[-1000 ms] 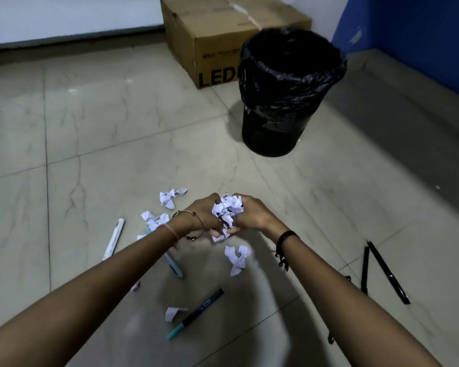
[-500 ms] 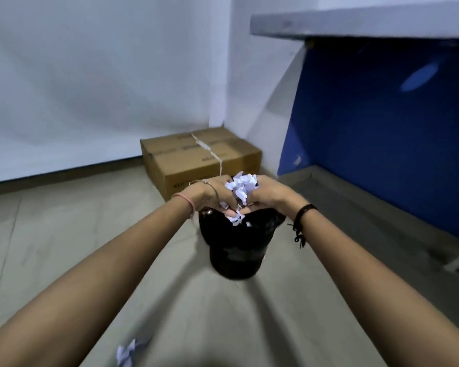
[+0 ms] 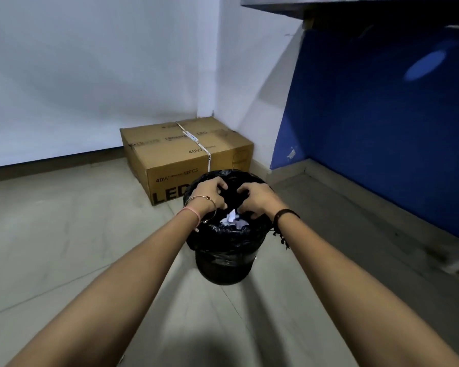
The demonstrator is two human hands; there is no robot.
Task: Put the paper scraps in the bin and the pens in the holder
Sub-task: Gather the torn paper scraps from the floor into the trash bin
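Left hand (image 3: 208, 193): fingers spread and curled, palm down over the bin mouth, grasping nothing; judged to have just let go. Thin metal bangle and pink band at the wrist.
Right hand (image 3: 255, 198): alongside, likewise released, fingers loosely hooked; dark cord bracelet at the wrist.
Crumpled white paper scraps (image 3: 232, 220): directly beneath and between both hands, light, creased, inside the bin.
Round bin with glossy, wrinkled black plastic liner (image 3: 227, 250): under the hands, standing on the pale tiled floor (image 3: 64, 247).
Brown corrugated cardboard box, strapped (image 3: 175, 154): beyond the hands, against the wall.
Pens, holder: out of view.
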